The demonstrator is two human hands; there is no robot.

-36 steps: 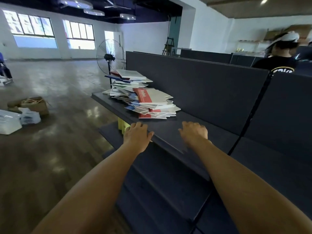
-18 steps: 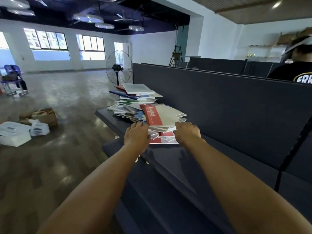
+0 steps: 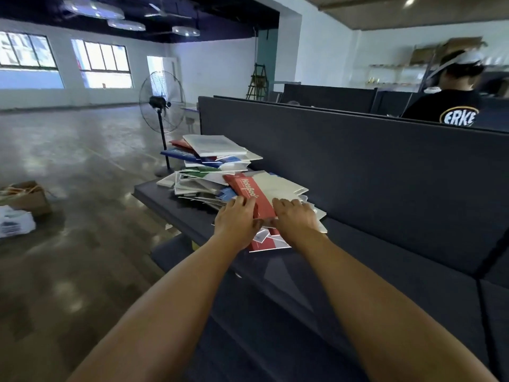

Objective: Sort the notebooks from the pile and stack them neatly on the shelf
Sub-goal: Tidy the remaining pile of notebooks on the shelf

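Note:
A messy pile of notebooks (image 3: 209, 161) lies on the dark grey shelf (image 3: 159, 197), against its back panel. On the near end of the pile sits a red-and-white notebook (image 3: 275, 188) with "NoteBook" printed on its red strip. My left hand (image 3: 235, 220) lies on the red strip, fingers on top and thumb at the near edge. My right hand (image 3: 296, 220) holds the white part the same way. Both hands pinch this top notebook. More red, blue and white covers stick out beneath them.
Lower shelf boards (image 3: 176, 252) jut out below the top one. A standing fan (image 3: 161, 103) is beyond the shelf's far end. A cardboard box (image 3: 27, 197) and a white bag (image 3: 13, 224) sit on the floor at left. Another person (image 3: 451, 106) stands behind the panel at right.
Both hands have moved forward from the bare shelf edge onto the near end of the pile and taken hold of the top red-and-white notebook. The view has come closer to the pile.

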